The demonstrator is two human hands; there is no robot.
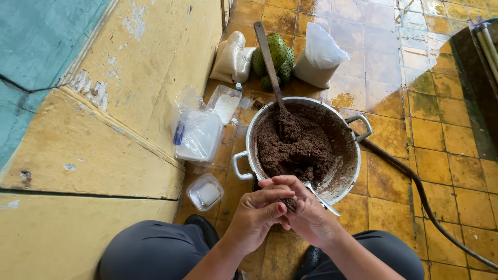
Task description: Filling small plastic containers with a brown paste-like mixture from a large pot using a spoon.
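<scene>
A metal pot [350,173] stands on the tiled floor, half full of a dark brown crumbly mixture [294,150]. A long wooden spoon [270,54] is stuck upright in the mixture and leans toward the back. My left hand [257,215] and my right hand [306,207] are pressed together over the pot's near rim, closed around a small lump of the brown mixture [289,203]. A metal spoon [322,199] pokes out from under my right hand and rests on the rim.
A plastic bag with white powder [198,136], an open plastic box [224,103] and a small tub [205,193] sit left of the pot by the yellow wall. Two filled sacks [321,54] [233,58] and a green spiky fruit [277,57] lie behind. A dark hose [415,192] runs right.
</scene>
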